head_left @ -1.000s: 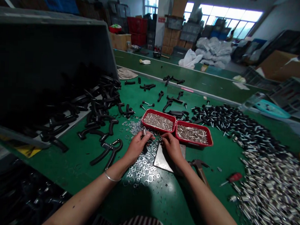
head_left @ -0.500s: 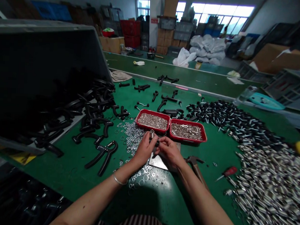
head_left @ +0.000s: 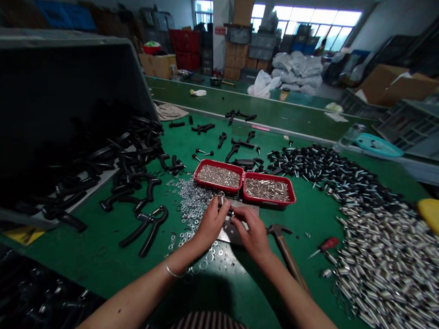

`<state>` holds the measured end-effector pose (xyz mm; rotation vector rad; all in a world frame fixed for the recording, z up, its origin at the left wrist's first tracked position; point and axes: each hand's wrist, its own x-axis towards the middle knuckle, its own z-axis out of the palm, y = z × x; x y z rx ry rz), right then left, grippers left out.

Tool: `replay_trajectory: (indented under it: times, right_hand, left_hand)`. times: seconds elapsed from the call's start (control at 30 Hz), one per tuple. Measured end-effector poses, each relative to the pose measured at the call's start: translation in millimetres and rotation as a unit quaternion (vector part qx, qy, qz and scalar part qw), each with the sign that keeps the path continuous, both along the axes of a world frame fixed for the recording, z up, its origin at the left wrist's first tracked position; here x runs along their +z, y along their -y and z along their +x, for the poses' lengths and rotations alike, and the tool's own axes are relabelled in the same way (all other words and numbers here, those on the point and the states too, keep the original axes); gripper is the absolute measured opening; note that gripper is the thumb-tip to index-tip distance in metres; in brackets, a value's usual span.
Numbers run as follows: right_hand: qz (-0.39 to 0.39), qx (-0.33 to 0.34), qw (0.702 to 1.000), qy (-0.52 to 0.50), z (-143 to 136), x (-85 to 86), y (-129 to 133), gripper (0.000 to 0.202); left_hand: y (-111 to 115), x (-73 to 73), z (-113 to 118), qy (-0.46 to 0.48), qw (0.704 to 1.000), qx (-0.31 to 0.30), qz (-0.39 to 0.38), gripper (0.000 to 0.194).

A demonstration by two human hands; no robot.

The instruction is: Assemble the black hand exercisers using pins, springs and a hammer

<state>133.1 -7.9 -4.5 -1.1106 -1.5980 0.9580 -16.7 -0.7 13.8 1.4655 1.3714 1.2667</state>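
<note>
My left hand (head_left: 210, 223) is closed around a coil spring (head_left: 221, 198), whose silvery turns rise above the thumb. A small dark part with a shiny end (head_left: 231, 213) shows between my two hands, joined to the spring or just beside it; I cannot tell which. My right hand (head_left: 252, 233) pinches at that shiny end, its fingertips hiding most of what they hold. Beneath both hands lies a flat metal plate (head_left: 233, 236). Two red trays (head_left: 242, 181) of small metal pins stand just beyond my fingers.
Loose washers (head_left: 191, 202) spread left of my hands, near a black hand grip (head_left: 151, 228). Black handles spill from a grey crate (head_left: 136, 68). A hammer (head_left: 287, 252) and red screwdriver (head_left: 327, 245) lie right, before heaps of metal springs (head_left: 393, 269) and black-headed bolts (head_left: 324, 164).
My right hand's fingers have shifted and now pinch the shiny end of the part. The left hand keeps its hold on the spring. The whole view has swung slightly.
</note>
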Motion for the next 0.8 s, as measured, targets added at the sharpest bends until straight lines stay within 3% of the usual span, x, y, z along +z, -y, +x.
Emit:
replay_trajectory:
  times: [0.07,0.13,0.23,0.37,0.43,0.5,0.57,0.7,0.73,0.8]
  right_hand:
    - [0.098,-0.012,0.991,0.09,2.9,2.0,5.6,0.021]
    - [0.142,-0.031,0.979,0.139,7.3,1.7,10.9,0.025]
    - [0.161,-0.051,0.967,0.192,17.7,0.7,21.1,0.03]
    - [0.134,0.035,0.958,0.251,54.0,3.5,23.9,0.035]
    - [0.103,0.009,0.953,0.286,90.5,4.0,7.3,0.034]
    - [0.058,-0.142,0.933,0.324,137.9,4.8,-21.4,0.027]
    - [0.037,-0.225,0.916,0.331,188.1,7.7,-54.8,0.03]
    - [0.041,-0.282,0.9,0.33,261.0,10.3,-115.9,0.029]
    - [0.029,-0.316,0.883,0.346,270.7,7.7,-129.3,0.029]
    - [0.023,-0.302,0.893,0.333,280.2,0.0,-152.7,0.037]
  left_hand:
    - [4.3,4.9,2.0,0.042,0.999,-0.018,-0.011,0.02]
    - [7.0,5.2,4.1,0.084,0.995,-0.038,-0.032,0.023]
    - [8.7,-2.7,10.0,0.132,0.985,-0.072,-0.079,0.031]
    - [8.8,-16.4,22.9,0.185,0.962,-0.126,-0.159,0.041]
    - [5.5,-21.0,28.6,0.21,0.953,-0.125,-0.176,0.041]
    - [0.1,-23.9,32.5,0.26,0.943,-0.099,-0.185,0.039]
    - [-4.3,-25.2,34.7,0.319,0.924,-0.065,-0.199,0.039]
    - [-3.8,-23.3,38.2,0.345,0.911,-0.055,-0.22,0.042]
    - [-3.6,-22.9,39.5,0.328,0.916,-0.066,-0.22,0.043]
    - [-5.6,-23.7,42.0,0.292,0.926,-0.083,-0.224,0.044]
